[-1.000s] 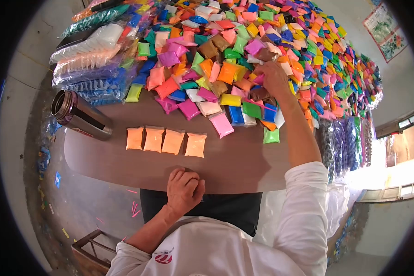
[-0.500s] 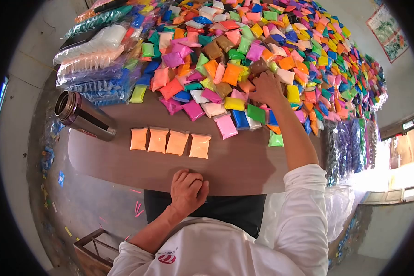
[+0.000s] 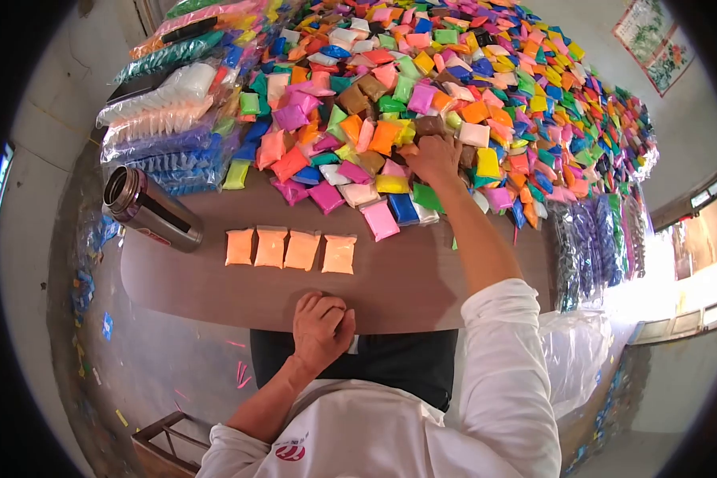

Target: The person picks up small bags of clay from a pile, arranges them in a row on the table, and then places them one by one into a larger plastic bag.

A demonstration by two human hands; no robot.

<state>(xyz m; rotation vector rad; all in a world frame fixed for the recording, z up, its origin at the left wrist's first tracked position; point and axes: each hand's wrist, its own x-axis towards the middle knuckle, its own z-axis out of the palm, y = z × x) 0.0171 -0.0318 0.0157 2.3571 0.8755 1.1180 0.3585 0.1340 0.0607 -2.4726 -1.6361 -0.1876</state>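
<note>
Four orange packets [image 3: 291, 249] lined near table [image 3: 215, 287] front edge; right hand [image 3: 434, 159] drawn nearer, fingers curled into packet pile [image 3: 470, 88], grip unclear; left hand [image 3: 320, 327] fisted, empty

no legible text, red logo on white shirt [image 3: 288, 451] unreadable

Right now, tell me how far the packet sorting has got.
Done: four orange packets lie in a row on the table. In hand: the right hand reaches into the pile at its near edge; whether it grips a packet cannot be told. The left hand rests curled at the table edge. Left: the big mixed pile.
</note>
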